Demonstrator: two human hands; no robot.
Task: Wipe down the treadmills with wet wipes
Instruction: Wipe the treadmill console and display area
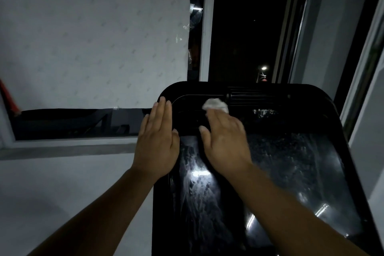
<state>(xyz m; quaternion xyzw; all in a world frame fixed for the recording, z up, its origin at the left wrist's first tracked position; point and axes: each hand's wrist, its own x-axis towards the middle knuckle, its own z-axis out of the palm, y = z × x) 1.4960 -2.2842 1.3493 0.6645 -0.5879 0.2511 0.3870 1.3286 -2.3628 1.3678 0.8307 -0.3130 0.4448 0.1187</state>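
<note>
The treadmill console [291, 168], a glossy black panel, fills the view from six o'clock round to three, its upper edge against a dark window [245, 27]. Its surface shows wet streaks and reflected glare, so it likely feels slick. The left hand [158, 141] lies flat with fingers together on the console's rim at nine o'clock of the panel, gripping nothing, apparently bracing. The right hand [224, 141] presses flat, fingers extended, on a crumpled wet wipe [216, 106] at the panel's twelve o'clock, near a ribbed vent [257, 97]. The wipe looks soft, light and limp; palm pressure probably suits it better than pinching.
</note>
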